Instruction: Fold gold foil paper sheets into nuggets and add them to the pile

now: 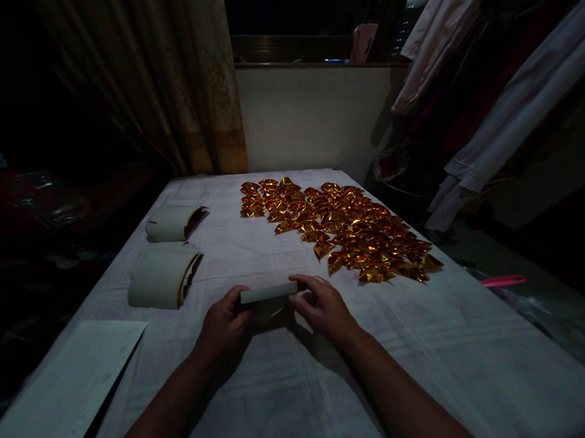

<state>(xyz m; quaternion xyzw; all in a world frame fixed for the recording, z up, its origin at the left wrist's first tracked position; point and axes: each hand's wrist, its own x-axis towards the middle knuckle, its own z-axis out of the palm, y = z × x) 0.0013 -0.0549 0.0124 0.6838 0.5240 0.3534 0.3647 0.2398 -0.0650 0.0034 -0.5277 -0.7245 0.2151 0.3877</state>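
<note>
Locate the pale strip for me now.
In the head view, the pale strip is below and slightly left of centre, held between the left hand and right hand, left of the nearest gold foil pieces.

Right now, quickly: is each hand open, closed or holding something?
Left hand: holding the pale strip by one end.
Right hand: holding its other end.

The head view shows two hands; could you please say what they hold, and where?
A pale strip, by its ends: left hand at one, right hand at the other.
</note>
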